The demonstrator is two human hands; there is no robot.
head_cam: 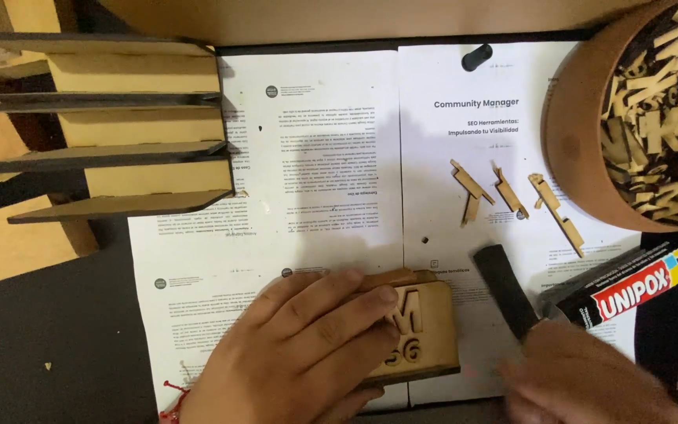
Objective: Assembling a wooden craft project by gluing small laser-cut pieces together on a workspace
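My left hand [308, 345] lies flat on a small wooden plaque [429, 334] with raised letters and digits, pressing it onto printed paper sheets [315, 157]. My right hand [590, 377], blurred at the lower right, is closed around a tool with a flat black handle or blade [508, 286] that points up and to the left, just right of the plaque. A few thin wooden cut-out pieces [512, 196] lie on the right sheet above the tool.
A round brown bowl [582, 133] full of wooden letters stands at the upper right. A black glue box [629, 290] lies beside my right hand. A wooden rack with dark shelves [119, 126] occupies the upper left. A small black knob [476, 56] sits at the top.
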